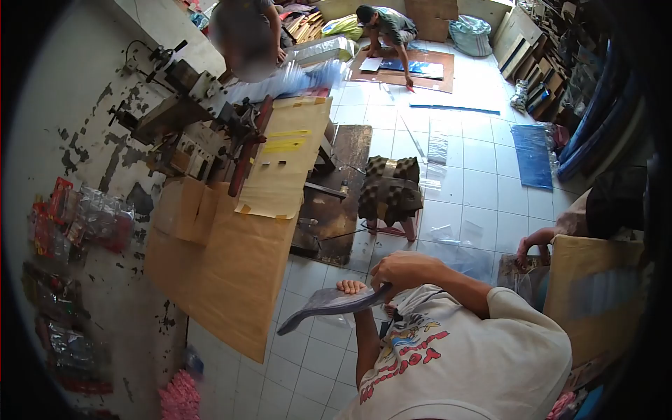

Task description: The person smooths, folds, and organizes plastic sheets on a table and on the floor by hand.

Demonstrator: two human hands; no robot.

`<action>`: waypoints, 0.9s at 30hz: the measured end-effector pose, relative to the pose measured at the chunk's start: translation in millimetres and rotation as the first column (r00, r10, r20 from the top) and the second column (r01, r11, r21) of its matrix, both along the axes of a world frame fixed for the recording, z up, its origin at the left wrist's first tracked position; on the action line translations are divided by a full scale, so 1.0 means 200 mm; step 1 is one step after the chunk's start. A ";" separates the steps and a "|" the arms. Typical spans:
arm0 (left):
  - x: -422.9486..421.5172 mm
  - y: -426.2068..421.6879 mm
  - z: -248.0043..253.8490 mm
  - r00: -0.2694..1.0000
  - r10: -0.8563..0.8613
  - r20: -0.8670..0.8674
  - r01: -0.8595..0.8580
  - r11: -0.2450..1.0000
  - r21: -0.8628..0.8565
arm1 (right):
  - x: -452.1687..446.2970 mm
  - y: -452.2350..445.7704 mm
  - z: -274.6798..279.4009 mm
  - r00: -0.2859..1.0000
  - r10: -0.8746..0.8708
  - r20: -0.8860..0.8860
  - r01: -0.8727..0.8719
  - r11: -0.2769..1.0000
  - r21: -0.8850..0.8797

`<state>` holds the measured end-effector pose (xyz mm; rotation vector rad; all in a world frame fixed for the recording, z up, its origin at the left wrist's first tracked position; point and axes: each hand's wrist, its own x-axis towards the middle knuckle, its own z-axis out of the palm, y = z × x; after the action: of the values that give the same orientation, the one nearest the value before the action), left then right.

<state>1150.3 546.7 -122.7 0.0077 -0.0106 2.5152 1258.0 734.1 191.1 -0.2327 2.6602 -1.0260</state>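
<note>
My left hand (351,288) is closed on a stack of clear plastic sheets (329,302), its fingertips showing over the upper edge. A dark grey edge curves along the stack, which droops to a point at the left. Closed on the right end of the same plastic is my right hand (400,271), its thumb and fingers partly hidden. The plastic hangs in front of my chest, above the tiled floor. Beyond my hands stands a stool with a dark checkered cushion (390,189).
A workbench covered in brown paper (227,280) runs along the left, with a metal machine (185,105) at its far end. A person crouches over a brown board (448,78). Another person stands by the bench. At right, a co-worker's hand (537,245) is near a padded tan panel (595,280).
</note>
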 end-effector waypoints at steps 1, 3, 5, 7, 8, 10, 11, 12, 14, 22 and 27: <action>0.01 0.03 0.00 1.000 -0.006 0.009 0.006 1.000 -0.006 | 0.01 0.02 0.00 1.000 0.009 0.021 -0.009 1.000 -0.006; 0.01 0.09 -0.02 1.000 -0.019 0.009 0.019 1.000 -0.014 | 0.03 0.07 -0.02 1.000 -0.010 0.024 0.011 1.000 -0.015; 0.00 0.14 -0.02 0.999 -0.036 -0.004 0.036 0.999 -0.021 | 0.02 0.14 -0.02 1.000 -0.019 0.009 0.019 1.000 -0.021; -0.01 0.23 -0.03 0.998 -0.065 -0.013 0.065 0.998 -0.024 | 0.02 0.21 -0.03 1.000 -0.016 0.010 0.017 1.000 -0.024; 0.00 0.27 -0.04 0.997 -0.078 -0.013 0.078 0.997 -0.029 | 0.03 0.26 -0.02 0.999 -0.034 0.015 0.034 0.999 -0.030; 0.00 0.37 -0.05 0.994 -0.104 -0.011 0.104 0.994 -0.034 | 0.04 0.35 -0.02 0.997 -0.063 0.032 0.065 0.997 -0.051; 0.00 0.43 -0.05 0.993 -0.120 -0.012 0.120 0.992 -0.036 | 0.04 0.40 -0.03 0.997 -0.067 0.041 0.070 0.996 -0.050; -0.01 0.49 -0.05 0.989 -0.143 -0.022 0.142 0.989 -0.038 | 0.05 0.47 -0.05 0.996 -0.075 0.046 0.077 0.996 -0.047; -0.02 0.64 -0.06 0.981 -0.191 -0.039 0.190 0.981 -0.041 | 0.06 0.61 -0.07 0.993 -0.108 0.040 0.109 0.993 -0.038; 0.01 1.38 -0.13 0.899 -0.431 -0.077 0.433 0.901 0.025 | 0.28 1.22 -0.14 0.915 -0.402 0.045 0.403 0.915 -0.031; 0.08 1.83 -0.02 0.802 -0.587 -0.110 0.581 0.809 -0.088 | 0.51 1.49 -0.16 0.763 -0.647 -0.011 0.644 0.761 -0.082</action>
<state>1166.5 911.9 -126.7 0.1320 0.0917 1.8837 1359.1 1032.0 158.3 0.7248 2.7886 -1.3088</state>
